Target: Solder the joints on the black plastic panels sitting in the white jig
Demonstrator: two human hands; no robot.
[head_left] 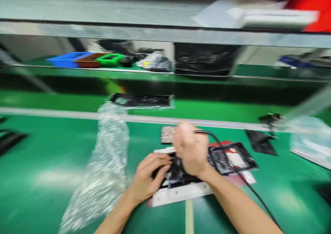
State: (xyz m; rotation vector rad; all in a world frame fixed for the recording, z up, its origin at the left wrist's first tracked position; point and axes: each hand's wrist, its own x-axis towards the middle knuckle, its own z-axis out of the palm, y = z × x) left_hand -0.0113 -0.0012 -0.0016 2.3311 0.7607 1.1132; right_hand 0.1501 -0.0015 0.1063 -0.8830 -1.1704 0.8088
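Fastening appears in hand: at the near centre of the green tabletop point(51, 151), the left hand point(148, 178) presses flat, fingers spread, on the black assembly point(181, 175), while the right hand point(191, 151), fingers closed around a corded tool point(207, 133), needs squaring over the next fixing point.

Bubble wrap point(107, 165), coloured bins point(85, 59)

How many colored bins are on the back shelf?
3, side by side at the shelf's left: a blue bin, a brown bin and a green bin. The picture is blurry, so more may hide behind the dark bags.
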